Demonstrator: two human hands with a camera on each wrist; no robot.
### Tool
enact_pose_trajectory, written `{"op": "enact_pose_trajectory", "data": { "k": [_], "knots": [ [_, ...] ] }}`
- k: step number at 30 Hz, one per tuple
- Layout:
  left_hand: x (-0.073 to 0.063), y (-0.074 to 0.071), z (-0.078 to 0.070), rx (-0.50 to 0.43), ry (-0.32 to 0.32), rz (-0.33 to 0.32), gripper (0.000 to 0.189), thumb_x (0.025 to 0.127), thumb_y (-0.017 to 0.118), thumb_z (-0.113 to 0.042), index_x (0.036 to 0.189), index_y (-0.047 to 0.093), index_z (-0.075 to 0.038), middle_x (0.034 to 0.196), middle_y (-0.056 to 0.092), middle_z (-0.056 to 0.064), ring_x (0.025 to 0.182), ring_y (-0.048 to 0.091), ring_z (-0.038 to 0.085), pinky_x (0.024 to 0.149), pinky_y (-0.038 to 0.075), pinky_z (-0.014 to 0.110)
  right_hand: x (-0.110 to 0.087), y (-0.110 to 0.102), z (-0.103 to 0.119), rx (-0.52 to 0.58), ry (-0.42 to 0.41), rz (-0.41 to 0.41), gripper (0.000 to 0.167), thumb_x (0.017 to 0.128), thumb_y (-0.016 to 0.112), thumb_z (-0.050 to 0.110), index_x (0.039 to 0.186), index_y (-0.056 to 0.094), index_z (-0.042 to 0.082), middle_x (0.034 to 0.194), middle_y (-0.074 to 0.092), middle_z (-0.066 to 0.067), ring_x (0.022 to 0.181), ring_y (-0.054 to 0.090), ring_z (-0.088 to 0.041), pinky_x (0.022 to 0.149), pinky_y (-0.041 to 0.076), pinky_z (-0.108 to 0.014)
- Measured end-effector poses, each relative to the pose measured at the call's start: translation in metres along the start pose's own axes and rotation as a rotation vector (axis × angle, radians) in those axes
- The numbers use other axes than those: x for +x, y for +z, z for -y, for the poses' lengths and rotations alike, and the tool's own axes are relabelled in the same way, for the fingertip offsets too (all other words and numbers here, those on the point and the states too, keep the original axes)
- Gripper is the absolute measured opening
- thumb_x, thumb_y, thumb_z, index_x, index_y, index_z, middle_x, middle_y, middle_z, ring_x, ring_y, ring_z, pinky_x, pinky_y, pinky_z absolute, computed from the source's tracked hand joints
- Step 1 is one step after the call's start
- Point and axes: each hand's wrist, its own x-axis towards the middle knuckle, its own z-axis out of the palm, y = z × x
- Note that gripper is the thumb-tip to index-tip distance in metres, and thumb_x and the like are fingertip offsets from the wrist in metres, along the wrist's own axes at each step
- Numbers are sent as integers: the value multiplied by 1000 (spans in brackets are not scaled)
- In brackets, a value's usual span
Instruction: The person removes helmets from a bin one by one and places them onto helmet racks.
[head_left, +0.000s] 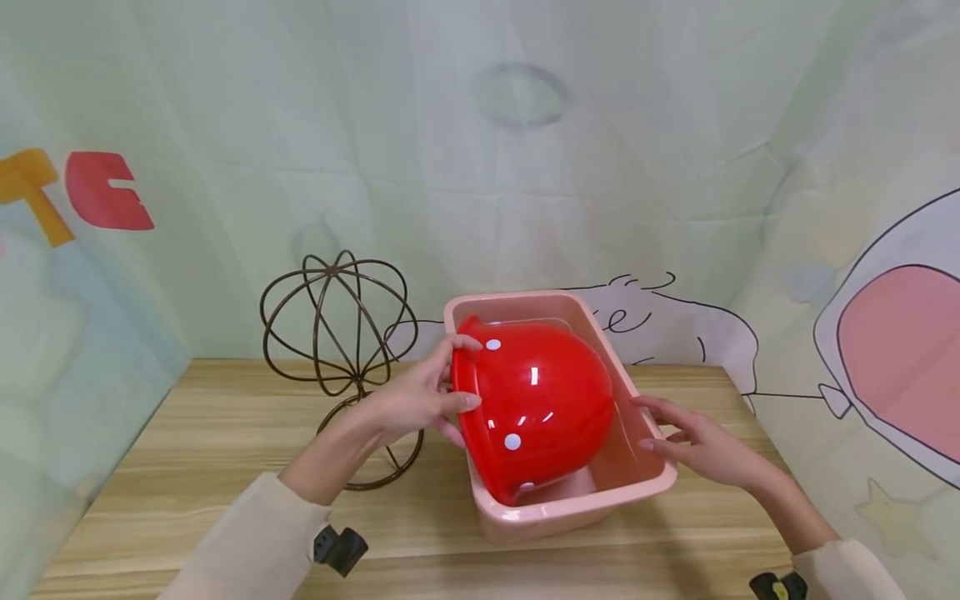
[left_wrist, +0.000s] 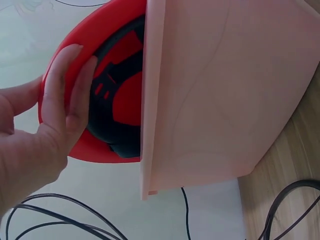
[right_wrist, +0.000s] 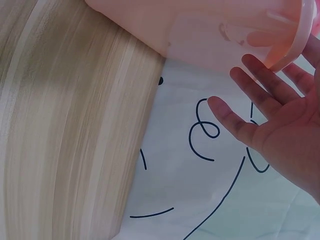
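A glossy red hard hat [head_left: 543,392] with white dots lies on its side in a pink plastic bin [head_left: 555,510], its brim turned left. My left hand [head_left: 431,392] grips the brim, thumb on the outer shell and fingers at the inner edge. The left wrist view shows black straps [left_wrist: 107,95] inside the hat, partly hidden by the bin wall. At the bin's right rim is my right hand [head_left: 701,442], thumb and index finger reaching over the edge. The right wrist view shows its other fingers [right_wrist: 270,82] spread and nearly straight outside the wall.
A brown wire stand [head_left: 360,379] with a round cage top and a ring base stands left of the bin, behind my left forearm. The wood-grain tabletop [head_left: 187,492] ends at a printed cloth backdrop [head_left: 300,125] behind and at both sides.
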Motion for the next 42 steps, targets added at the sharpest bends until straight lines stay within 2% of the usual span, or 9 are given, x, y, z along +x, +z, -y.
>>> {"op": "enact_pose_trajectory", "data": {
  "k": [10,16,24,33,42],
  "knots": [
    [-3,-3,5,-34,38,-27,55,88,51,8,132,27,-14,115,45,25,88,62,32,64,54,46,1,0,-2,23,-27,17,58,87,63,20,137,38,6,130,46,-20,112,47,-40,73,54,-31],
    [-9,-7,2,-56,107,-18,55,89,50,6,133,24,-13,113,48,25,87,63,34,65,54,47,2,-1,-2,43,-36,25,58,87,62,18,137,37,3,129,45,-24,111,47,-44,71,55,-31],
    [-15,-9,-8,-106,174,-66,55,90,48,7,135,22,-12,113,48,26,84,63,35,65,54,46,2,-1,-3,49,-45,31,58,87,62,18,137,37,3,129,45,-24,110,47,-44,70,55,-31],
    [-24,-15,-28,-187,280,-124,53,90,46,8,134,23,-10,119,44,26,92,61,35,65,54,42,3,-1,-4,27,-75,22,58,87,62,17,136,36,0,128,46,-24,110,47,-44,72,54,-30],
    [-37,-28,-40,-203,417,-197,47,91,43,8,131,25,-9,109,52,21,76,67,28,63,55,34,3,0,-7,18,-81,18,57,88,62,17,136,36,-2,126,46,-28,105,53,-41,73,54,-30]
  ]
}}
